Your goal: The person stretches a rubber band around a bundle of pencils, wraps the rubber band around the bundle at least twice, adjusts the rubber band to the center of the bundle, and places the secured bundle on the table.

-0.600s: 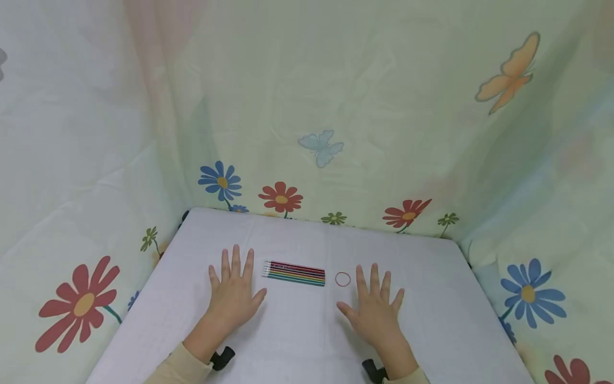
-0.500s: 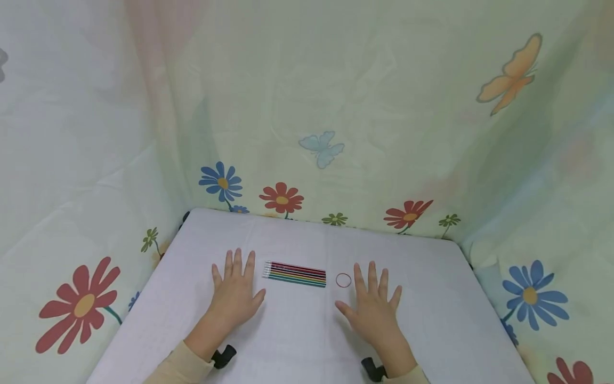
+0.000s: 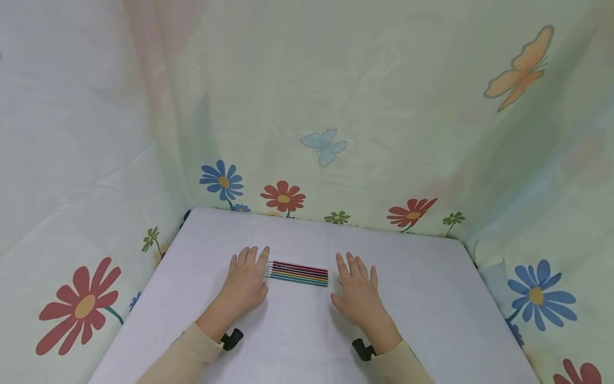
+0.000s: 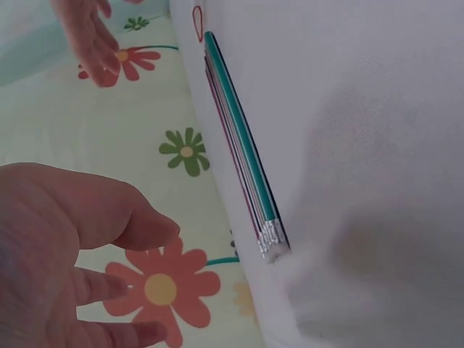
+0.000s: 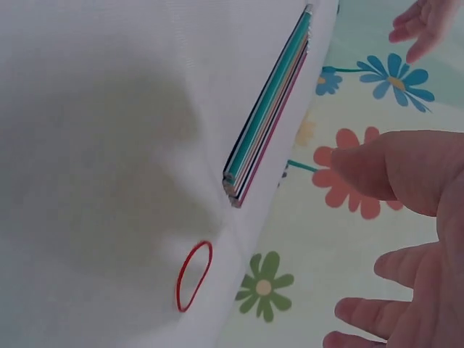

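Pencils [image 3: 298, 273] lie side by side in a close row on the white table [image 3: 288, 341], a little toward twelve o'clock of its middle, twelve being the edge farthest from the person; largest of all is the pale curtain [image 3: 412, 106], rising at twelve o'clock and wrapping round to nine and three; on it are a large red flower [image 3: 85, 306] at nine o'clock, a blue flower [image 3: 535, 295] at three and an orange butterfly [image 3: 520, 72] between one and two; beige sleeves [image 3: 179, 357] reach in from about eight and four o'clock.

Left hand [image 3: 243, 282] hovers at nine o'clock of the row, just beside its silver ends, fingers slightly bent, index a little apart from the others; the left wrist view shows the thumb held clear of the pencils; right hand [image 3: 358, 293] hovers between three and four o'clock of the row, fingers spread and loosely bent, thumb held out toward nine.

Dark, red, yellow and green show among the pencils, silver ends toward nine o'clock; a small black fitting [image 3: 232, 339] sits at each wrist; smallest is the red band [image 5: 193, 277], a thin loop at three o'clock of the row, partly covered by the right hand's fingers in the head view, apart from them in the right wrist view.
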The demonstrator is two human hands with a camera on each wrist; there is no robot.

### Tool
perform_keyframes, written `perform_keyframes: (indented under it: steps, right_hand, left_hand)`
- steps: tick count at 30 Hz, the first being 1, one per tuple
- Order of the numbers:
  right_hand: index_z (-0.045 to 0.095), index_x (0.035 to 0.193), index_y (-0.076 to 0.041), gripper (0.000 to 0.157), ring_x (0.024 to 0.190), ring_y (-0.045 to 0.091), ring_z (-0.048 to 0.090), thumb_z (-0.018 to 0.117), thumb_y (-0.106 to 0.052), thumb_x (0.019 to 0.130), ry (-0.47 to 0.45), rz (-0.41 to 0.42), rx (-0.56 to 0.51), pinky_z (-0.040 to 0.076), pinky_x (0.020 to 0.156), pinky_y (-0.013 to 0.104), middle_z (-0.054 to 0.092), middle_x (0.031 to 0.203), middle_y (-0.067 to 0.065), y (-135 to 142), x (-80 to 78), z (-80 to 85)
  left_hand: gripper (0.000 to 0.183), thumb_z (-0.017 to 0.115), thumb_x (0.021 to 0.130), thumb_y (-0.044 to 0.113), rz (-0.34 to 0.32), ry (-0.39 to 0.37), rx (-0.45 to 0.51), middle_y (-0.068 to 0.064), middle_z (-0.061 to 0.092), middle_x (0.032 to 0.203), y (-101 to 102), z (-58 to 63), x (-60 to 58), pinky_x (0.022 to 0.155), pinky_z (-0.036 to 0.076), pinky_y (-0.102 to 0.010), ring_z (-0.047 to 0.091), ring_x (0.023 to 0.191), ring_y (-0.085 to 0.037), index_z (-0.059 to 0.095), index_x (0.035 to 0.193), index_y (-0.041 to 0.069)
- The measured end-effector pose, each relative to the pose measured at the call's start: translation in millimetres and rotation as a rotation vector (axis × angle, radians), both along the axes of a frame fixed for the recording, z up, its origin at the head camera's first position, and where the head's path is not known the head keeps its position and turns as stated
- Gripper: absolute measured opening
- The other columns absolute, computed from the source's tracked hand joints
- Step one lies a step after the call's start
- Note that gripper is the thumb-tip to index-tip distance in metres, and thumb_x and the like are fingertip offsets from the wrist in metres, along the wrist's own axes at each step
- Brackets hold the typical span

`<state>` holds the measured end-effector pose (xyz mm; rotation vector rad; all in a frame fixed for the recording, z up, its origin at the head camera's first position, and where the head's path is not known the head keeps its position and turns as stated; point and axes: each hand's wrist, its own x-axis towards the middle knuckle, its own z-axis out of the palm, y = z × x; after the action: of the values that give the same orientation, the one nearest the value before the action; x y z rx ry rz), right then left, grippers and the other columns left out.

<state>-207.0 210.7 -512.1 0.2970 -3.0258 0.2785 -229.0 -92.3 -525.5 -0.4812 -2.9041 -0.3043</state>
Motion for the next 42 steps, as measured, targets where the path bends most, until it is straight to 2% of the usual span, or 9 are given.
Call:
perform_keyframes:
  steps: [5,10,15,22,28,35,42]
  right_hand:
    - [0.034,0.167,-0.008,0.093,0.157,0.044,0.034,0.079,-0.025,0.088,-0.021,0.021,0.010,0.024,0.122,0.078,0.039,0.169,0.021,-12,-12.4,-0.4]
    - [0.039,0.164,-0.007,0.085,0.155,0.042,0.037,0.073,-0.015,0.086,-0.039,0.034,0.010,0.027,0.122,0.075,0.044,0.165,0.020,-22,-25.0,-4.1]
    - [0.044,0.162,-0.008,0.083,0.151,0.042,0.039,0.075,-0.016,0.085,-0.088,0.043,0.001,0.031,0.117,0.072,0.047,0.160,0.018,-31,-35.7,-7.4]
    - [0.048,0.159,-0.010,0.080,0.146,0.039,0.043,0.077,-0.018,0.085,-0.134,0.075,0.038,0.035,0.115,0.067,0.050,0.156,0.016,-41,-51.3,-17.8]
    - [0.050,0.157,-0.012,0.074,0.139,0.034,0.045,0.075,-0.019,0.088,-0.173,0.085,0.082,0.036,0.115,0.062,0.052,0.149,0.012,-49,-55.6,-23.9]
    - [0.056,0.147,-0.011,0.062,0.124,0.032,0.048,0.075,-0.016,0.088,-0.180,0.092,0.092,0.040,0.105,0.058,0.056,0.135,0.011,-55,-58.5,-26.4]
    - [0.058,0.142,-0.011,0.055,0.116,0.030,0.047,0.074,-0.018,0.089,-0.194,0.100,0.100,0.040,0.100,0.056,0.057,0.128,0.010,-57,-65.0,-30.5]
  left_hand:
    - [0.073,0.066,0.092,0.012,-0.050,-0.017,-0.043,-0.025,0.048,0.155,8,0.1,-9.3,0.124,0.036,-0.064,0.042,0.148,-0.045,0.042,0.160,0.001]
    - [0.063,0.063,0.096,0.010,-0.057,-0.075,-0.062,-0.023,0.050,0.147,18,1.6,-14.9,0.123,0.036,-0.060,0.042,0.142,-0.041,0.044,0.156,-0.001]
    - [0.062,0.066,0.095,0.013,-0.062,-0.095,-0.091,-0.021,0.052,0.140,24,-0.6,-19.5,0.117,0.037,-0.059,0.044,0.136,-0.039,0.046,0.152,-0.001]
    - [0.060,0.068,0.098,0.015,-0.083,-0.095,-0.148,-0.020,0.053,0.139,29,-13.0,-33.5,0.118,0.038,-0.059,0.046,0.136,-0.039,0.046,0.152,0.000]
    - [0.056,0.071,0.096,0.015,-0.098,-0.118,-0.188,-0.017,0.055,0.132,37,-18.3,-42.3,0.115,0.041,-0.057,0.049,0.130,-0.035,0.051,0.146,0.002]
    - [0.050,0.073,0.097,0.018,-0.098,-0.129,-0.237,-0.013,0.057,0.125,46,-25.1,-49.2,0.110,0.044,-0.053,0.052,0.122,-0.031,0.054,0.140,0.003]
    - [0.040,0.072,0.100,0.017,-0.088,-0.147,-0.241,-0.012,0.058,0.120,51,-27.9,-52.2,0.104,0.046,-0.050,0.053,0.117,-0.029,0.057,0.135,0.004]
